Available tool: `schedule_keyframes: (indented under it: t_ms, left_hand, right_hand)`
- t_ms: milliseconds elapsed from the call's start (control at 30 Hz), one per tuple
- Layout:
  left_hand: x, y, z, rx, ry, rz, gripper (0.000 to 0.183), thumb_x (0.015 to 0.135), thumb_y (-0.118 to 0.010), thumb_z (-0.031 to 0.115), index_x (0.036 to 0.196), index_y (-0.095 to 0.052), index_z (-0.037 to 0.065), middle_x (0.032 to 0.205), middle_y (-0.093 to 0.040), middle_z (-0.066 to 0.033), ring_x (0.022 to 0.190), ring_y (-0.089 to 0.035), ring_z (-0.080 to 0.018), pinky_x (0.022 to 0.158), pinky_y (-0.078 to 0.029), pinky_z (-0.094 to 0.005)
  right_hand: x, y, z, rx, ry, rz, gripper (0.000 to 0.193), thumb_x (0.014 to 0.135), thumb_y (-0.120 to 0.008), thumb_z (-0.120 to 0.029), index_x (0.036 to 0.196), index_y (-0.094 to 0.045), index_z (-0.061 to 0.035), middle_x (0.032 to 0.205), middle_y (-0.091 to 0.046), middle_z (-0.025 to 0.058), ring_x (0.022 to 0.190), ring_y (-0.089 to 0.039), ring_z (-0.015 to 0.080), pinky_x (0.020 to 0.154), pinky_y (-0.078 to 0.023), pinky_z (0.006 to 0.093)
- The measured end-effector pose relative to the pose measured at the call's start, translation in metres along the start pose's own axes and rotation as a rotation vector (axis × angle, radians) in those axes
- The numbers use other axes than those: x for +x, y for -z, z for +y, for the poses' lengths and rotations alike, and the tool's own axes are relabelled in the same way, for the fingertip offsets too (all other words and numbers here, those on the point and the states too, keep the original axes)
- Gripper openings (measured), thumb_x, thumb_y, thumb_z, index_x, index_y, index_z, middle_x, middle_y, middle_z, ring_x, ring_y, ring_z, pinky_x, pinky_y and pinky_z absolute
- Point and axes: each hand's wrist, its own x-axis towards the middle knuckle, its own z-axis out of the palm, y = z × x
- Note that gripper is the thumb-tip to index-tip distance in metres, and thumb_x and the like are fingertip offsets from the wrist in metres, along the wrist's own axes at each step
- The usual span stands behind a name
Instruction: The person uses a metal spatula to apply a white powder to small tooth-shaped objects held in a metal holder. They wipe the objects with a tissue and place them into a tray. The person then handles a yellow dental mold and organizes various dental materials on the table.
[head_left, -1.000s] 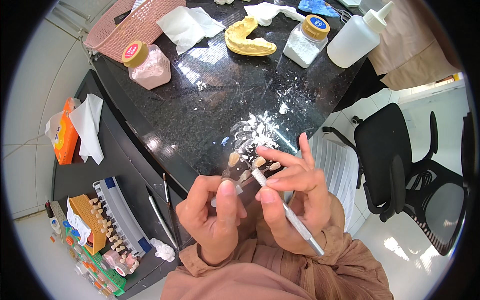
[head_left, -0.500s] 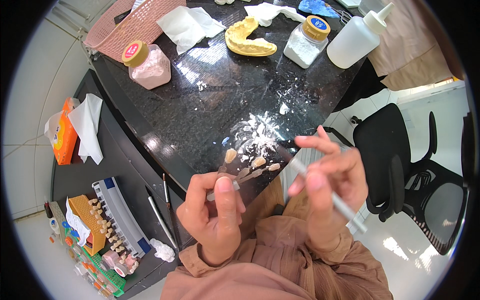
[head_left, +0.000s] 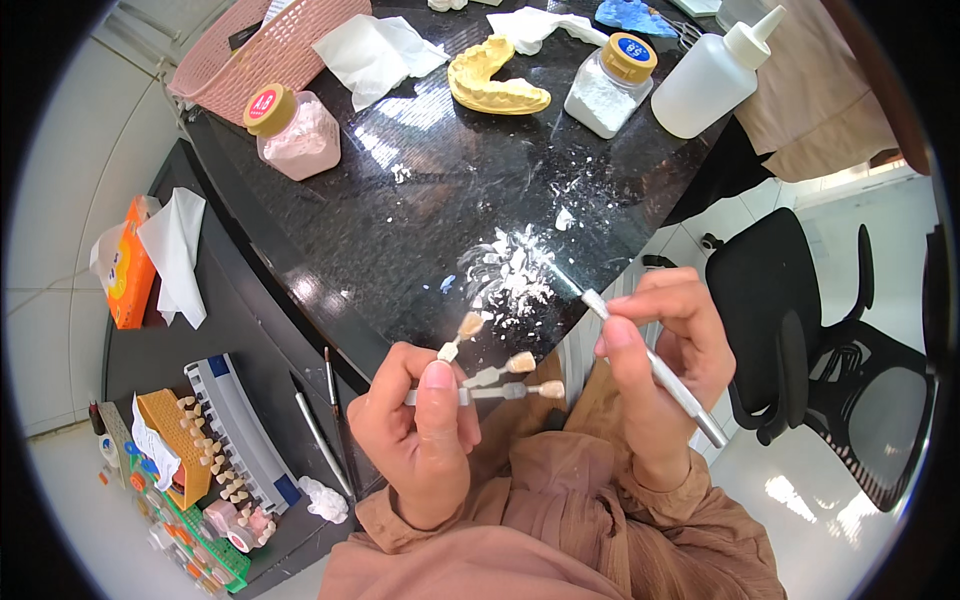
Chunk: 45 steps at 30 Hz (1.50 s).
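Between the thumb and fingers of my left hand are several tooth shade tabs, fanned out with their tooth-coloured ends toward the right. My right hand is closed around a silver-handled carving knife. Its thin tip points up and left, over the black table beside a heap of white shavings. The knife and the tabs are apart. A small blue scrap lies left of the heap.
Farther back are a yellow dental cast, a pink powder jar, a white powder jar, a squeeze bottle and a pink basket. A shade guide holder and brushes lie left; a black chair stands right.
My right fingers, lifted and spread before, have folded around the knife, and its handle has turned slightly. The shade tabs in my left hand have tilted and shifted a little downward and right.
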Motion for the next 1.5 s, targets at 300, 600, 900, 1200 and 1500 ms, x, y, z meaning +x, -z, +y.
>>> schedule_keyframes:
  t_ms: [300,600,900,1200,1500]
  left_hand:
    - [0.003,0.007,0.012,-0.223,0.186,-0.086,0.032,0.096,-0.056,0.020,0.071,-0.052,0.001,0.057,-0.050,-0.0013,0.040,-0.039,-0.0041,0.039,-0.023,-0.0216]
    - [0.003,0.006,0.009,-0.222,0.179,-0.069,0.028,0.092,-0.052,0.019,0.071,-0.046,0.003,0.057,-0.050,-0.0032,0.032,-0.029,-0.0017,0.029,-0.021,-0.0190]
    - [0.004,0.009,0.014,-0.219,0.208,-0.101,0.031,0.096,-0.053,0.017,0.069,-0.050,0.001,0.059,-0.052,-0.0024,0.041,-0.039,-0.0037,0.038,-0.023,-0.0212]
    - [0.004,0.009,0.013,-0.233,0.200,-0.108,0.032,0.097,-0.053,0.018,0.070,-0.050,0.001,0.059,-0.051,-0.0022,0.040,-0.038,-0.0038,0.038,-0.023,-0.0214]
    - [0.004,0.008,0.012,-0.228,0.211,-0.099,0.032,0.098,-0.054,0.019,0.070,-0.050,0.001,0.059,-0.051,-0.0019,0.041,-0.038,-0.0034,0.038,-0.023,-0.0211]
  right_hand:
    - [-0.002,-0.008,0.011,0.375,0.241,-0.246,0.027,0.075,-0.074,0.008,0.098,-0.063,-0.0020,0.092,-0.070,0.0129,0.107,-0.065,0.0359,0.090,-0.048,0.0460]
    - [-0.005,-0.015,0.010,0.280,0.299,-0.286,0.027,0.076,-0.075,0.005,0.099,-0.064,-0.0037,0.081,-0.071,0.0092,0.104,-0.067,0.0377,0.098,-0.044,0.0520]
    - [-0.008,-0.013,0.013,0.462,0.133,-0.252,0.019,0.083,-0.069,0.006,0.099,-0.062,-0.0014,0.104,-0.068,0.0232,0.093,-0.071,0.0282,0.105,-0.040,0.0480]
    - [-0.007,-0.010,0.010,0.470,0.060,-0.320,0.018,0.085,-0.066,0.007,0.100,-0.062,-0.0010,0.115,-0.064,0.0240,0.082,-0.072,0.0210,0.101,-0.045,0.0409]
    - [-0.009,-0.009,0.007,0.605,-0.047,-0.323,0.016,0.086,-0.062,0.010,0.100,-0.060,0.0020,0.119,-0.059,0.0264,0.087,-0.069,0.0222,0.079,-0.059,0.0338]
